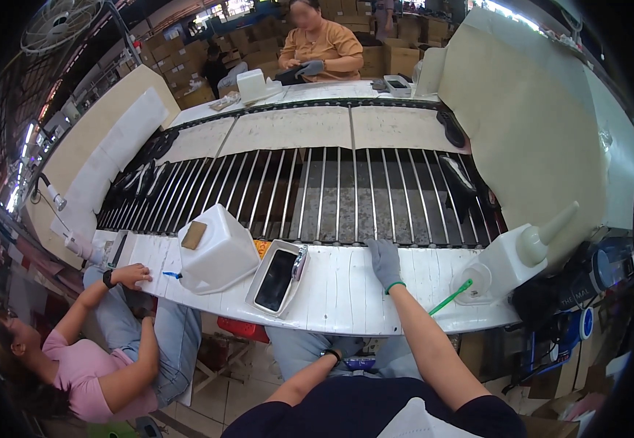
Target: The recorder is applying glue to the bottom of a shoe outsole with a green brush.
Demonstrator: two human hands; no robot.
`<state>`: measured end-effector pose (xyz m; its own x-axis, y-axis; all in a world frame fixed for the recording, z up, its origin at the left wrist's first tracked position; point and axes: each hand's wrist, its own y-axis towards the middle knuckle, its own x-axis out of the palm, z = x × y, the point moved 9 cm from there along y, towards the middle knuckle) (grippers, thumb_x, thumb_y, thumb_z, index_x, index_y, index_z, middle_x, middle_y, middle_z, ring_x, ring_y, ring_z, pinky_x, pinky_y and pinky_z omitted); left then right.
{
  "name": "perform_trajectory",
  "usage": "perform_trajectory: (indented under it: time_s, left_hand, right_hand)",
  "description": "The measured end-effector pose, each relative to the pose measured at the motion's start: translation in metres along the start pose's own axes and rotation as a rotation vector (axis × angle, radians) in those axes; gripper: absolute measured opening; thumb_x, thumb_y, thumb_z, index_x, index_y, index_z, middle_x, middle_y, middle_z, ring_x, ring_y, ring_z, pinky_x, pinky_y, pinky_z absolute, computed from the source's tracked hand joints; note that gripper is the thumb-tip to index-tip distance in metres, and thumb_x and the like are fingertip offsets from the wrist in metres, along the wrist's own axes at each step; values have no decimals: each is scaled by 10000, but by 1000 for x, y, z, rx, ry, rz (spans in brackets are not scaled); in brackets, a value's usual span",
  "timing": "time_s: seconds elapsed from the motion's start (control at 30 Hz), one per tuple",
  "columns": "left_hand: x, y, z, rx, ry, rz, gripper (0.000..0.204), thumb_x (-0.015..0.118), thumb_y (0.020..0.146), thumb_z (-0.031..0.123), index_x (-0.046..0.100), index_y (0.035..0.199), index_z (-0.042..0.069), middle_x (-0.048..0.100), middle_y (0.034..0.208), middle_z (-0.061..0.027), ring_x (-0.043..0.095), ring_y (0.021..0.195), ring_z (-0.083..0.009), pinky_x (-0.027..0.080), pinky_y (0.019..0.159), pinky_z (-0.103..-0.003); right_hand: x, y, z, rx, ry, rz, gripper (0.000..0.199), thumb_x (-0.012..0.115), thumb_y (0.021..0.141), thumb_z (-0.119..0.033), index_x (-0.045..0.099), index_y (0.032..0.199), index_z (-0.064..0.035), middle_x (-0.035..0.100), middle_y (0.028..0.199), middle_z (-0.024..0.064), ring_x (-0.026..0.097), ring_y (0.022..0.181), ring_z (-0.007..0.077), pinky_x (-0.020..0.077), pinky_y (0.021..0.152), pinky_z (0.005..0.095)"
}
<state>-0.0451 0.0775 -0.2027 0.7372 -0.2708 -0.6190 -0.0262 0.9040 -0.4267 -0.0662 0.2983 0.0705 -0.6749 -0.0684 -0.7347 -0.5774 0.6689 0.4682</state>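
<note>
My right hand (384, 264), in a grey glove, lies on the white tabletop (346, 292) at the edge of the roller conveyor (331, 197). Its fingers are stretched out toward the rollers, and nothing shows in them. Down in my lap, below the table edge, rests my left hand (348, 345) in a darker glove; its fingers are mostly hidden. A small purple packet (359, 363) is by it. Left of my right hand, a phone (276, 279) lies in a white tray (253, 290). To the right, a green-handled brush (451, 297) leans in a clear cup (475, 281).
A white nozzled bottle (515, 255) stands right; a white container (218, 252) with a brown sponge (194, 234) stands left. Black shoes (457, 175) sit at both conveyor ends, beside cream side panels (543, 131). A pink-shirted person (94, 372) sits left; another (324, 55) works across.
</note>
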Motion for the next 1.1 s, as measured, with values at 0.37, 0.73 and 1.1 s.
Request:
perform_trajectory:
  time_s: [0.37, 0.73, 1.1]
  left_hand:
    - [-2, -1, 4, -43, 47, -65, 541, 488, 894, 503, 603, 1249, 112, 606, 1243, -171, 562, 1158, -347, 422, 992, -389]
    - [0, -3, 1, -88, -7, -37, 499, 464, 887, 510, 665, 1162, 146, 610, 1227, -169, 547, 1163, -351, 375, 1027, -434]
    - [-4, -4, 8, -85, 25, -61, 529, 520, 863, 491, 630, 1195, 94, 614, 1204, -204, 573, 1124, -361, 430, 981, -406]
  right_hand:
    - [-6, -1, -2, -53, 39, 56, 221, 457, 934, -173, 647, 1013, -92, 606, 883, 109, 543, 853, 309, 415, 773, 426]
    - [-4, 0, -3, -27, 6, 12, 252, 437, 940, -188, 645, 1027, -76, 616, 926, 107, 539, 890, 311, 406, 807, 427]
    - [-11, 1, -6, -31, 72, 28, 274, 423, 952, -200, 646, 1016, -52, 628, 913, 137, 555, 892, 338, 413, 819, 443]
